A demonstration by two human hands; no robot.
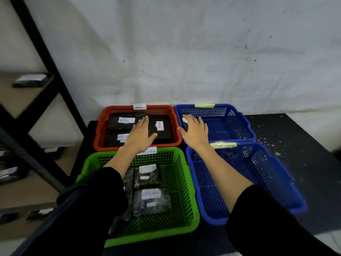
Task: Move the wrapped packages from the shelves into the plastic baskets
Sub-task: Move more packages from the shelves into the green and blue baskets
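Both arms reach out over four mesh baskets on the dark floor mat, and this looks like the setting-down step. The left hand [140, 133] lies flat with straight fingers over the red basket [137, 145], on or just above the black wrapped packages [120, 122] inside; I cannot tell whether it touches them. The right hand [194, 130] spreads wide over the near-left corner of the far blue basket [245, 122], fingers covering a dark wrapped package [184, 121] with a white label; whether it presses or is letting go, I cannot say.

The green basket [186, 198] nearest the person holds more labelled packages [151, 202], one reading "RETURN". The near blue basket [280, 183] shows only its lattice bottom.

More packages sit on the shelves [24, 100] to the left, so I'd judge the next move is to draw both hands back, turn to the rack and pick up another.

The baskets are rigid perforated plastic with thick smooth rims and paper tags. The packages are flat, rectangular, in glossy black film that should slide easily.
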